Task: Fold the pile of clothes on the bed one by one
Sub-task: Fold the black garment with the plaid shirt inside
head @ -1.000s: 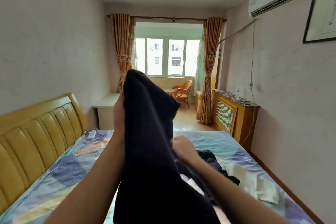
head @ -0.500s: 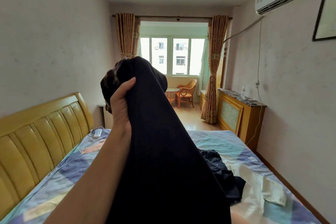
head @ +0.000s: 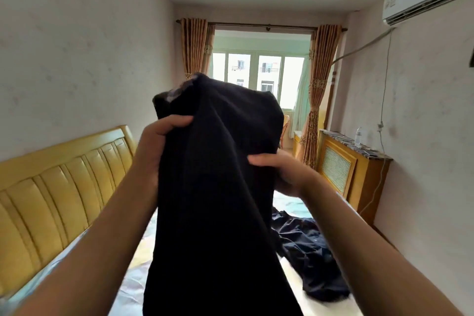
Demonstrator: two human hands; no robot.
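Note:
A black garment (head: pixel 218 200) hangs in front of me, held up above the bed (head: pixel 133 287). My left hand (head: pixel 156 143) grips its upper left edge, fingers curled over the cloth. My right hand (head: pixel 279 169) grips its right side a little lower, thumb on the front. The cloth drapes down past the bottom of the view and hides the middle of the bed. Another dark garment (head: pixel 307 251) lies crumpled on the bed to the right.
A yellow padded headboard (head: pixel 56 187) runs along the left. A wooden radiator cabinet (head: pixel 351 169) with a bottle (head: pixel 358 135) stands by the right wall. Curtains frame a window (head: pixel 256 74) at the far end. An air conditioner (head: pixel 425 0) hangs top right.
My right hand has come up and taken hold of the garment's right side. My left hand has shifted its grip, and the view has tilted slightly upward.

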